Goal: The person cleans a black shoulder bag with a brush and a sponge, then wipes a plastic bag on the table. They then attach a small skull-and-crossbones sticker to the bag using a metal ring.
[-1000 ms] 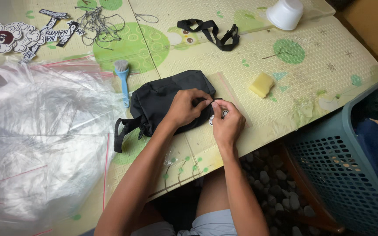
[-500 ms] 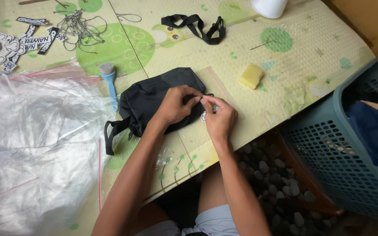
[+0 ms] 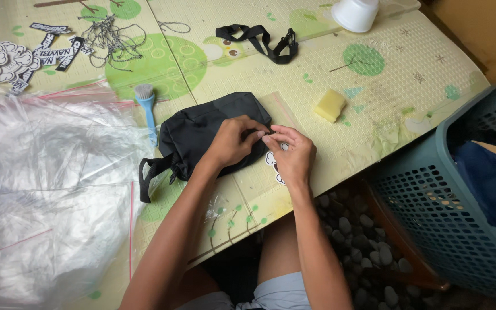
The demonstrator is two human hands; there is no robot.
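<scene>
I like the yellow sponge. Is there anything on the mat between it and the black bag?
In the head view, no separate object lies between the yellow sponge and the black bag: only bare patterned mat, with a strip of clear tape stuck on it.

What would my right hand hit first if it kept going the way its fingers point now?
The right hand points left, fingertips meeting the left hand over the black bag. It would probably meet the left hand's fingers first, then the bag; depth is hard to judge.
</scene>
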